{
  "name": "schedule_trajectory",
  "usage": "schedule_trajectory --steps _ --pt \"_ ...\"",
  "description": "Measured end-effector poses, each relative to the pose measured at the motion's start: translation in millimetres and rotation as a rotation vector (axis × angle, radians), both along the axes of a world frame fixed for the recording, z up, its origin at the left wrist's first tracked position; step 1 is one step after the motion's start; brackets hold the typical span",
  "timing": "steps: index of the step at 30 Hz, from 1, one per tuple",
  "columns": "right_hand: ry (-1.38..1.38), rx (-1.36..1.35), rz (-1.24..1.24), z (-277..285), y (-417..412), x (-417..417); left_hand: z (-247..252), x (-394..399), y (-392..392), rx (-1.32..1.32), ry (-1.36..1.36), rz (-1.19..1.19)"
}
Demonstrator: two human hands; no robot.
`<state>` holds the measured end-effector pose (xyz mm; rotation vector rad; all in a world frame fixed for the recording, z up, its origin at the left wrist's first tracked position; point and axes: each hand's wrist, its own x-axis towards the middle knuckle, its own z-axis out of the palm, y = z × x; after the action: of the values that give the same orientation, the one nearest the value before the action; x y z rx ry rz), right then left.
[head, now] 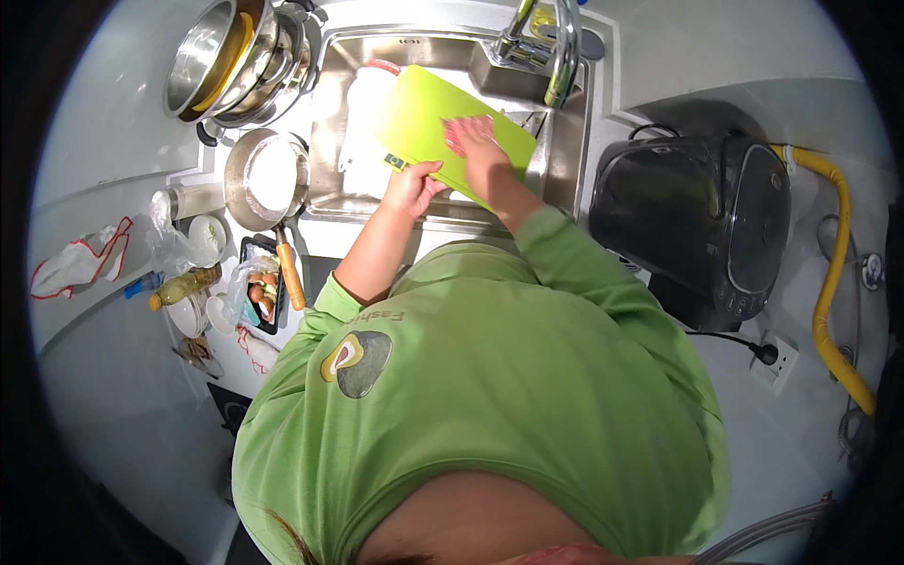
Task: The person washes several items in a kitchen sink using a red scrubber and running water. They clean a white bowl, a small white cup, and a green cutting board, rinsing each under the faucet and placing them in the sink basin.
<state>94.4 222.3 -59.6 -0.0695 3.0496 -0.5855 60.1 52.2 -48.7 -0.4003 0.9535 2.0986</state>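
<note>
A lime-green cutting board (417, 113) is tilted over the stainless steel sink (339, 191). My left hand (412, 187) grips its near edge, beside a small dark tag on the board. Flat against the board's face, my right hand (480, 148) presses a red-and-white cloth (470, 131), partly hidden under the fingers. A white object with a red edge (360, 120) lies in the sink behind the board, too bright to make out. Above the sink's right back corner stands a chrome faucet (565, 49).
Stacked steel bowls and pots (233, 63) stand left of the sink. A frying pan (240, 176) with a wooden handle sits nearer, beside a black tray (265, 282) holding eggshells. An oil bottle (183, 286) lies farther left. On the right is a black countertop appliance (678, 219).
</note>
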Motion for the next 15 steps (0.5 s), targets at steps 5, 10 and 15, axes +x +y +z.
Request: schedule_trajectory --steps 5,10,15 --pt "-0.254 -0.342 -0.223 9.3 -1.2 12.5 -23.0 -2.8 -9.9 -0.057 0.021 -0.021" --pt "0.057 -0.322 -0.036 30.9 -45.6 -21.7 -4.7 3.8 14.3 -0.052 0.005 0.048" --pt "0.080 -0.288 -0.032 5.2 -2.1 37.1 1.8 -12.8 -6.7 -0.007 -0.059 0.057"
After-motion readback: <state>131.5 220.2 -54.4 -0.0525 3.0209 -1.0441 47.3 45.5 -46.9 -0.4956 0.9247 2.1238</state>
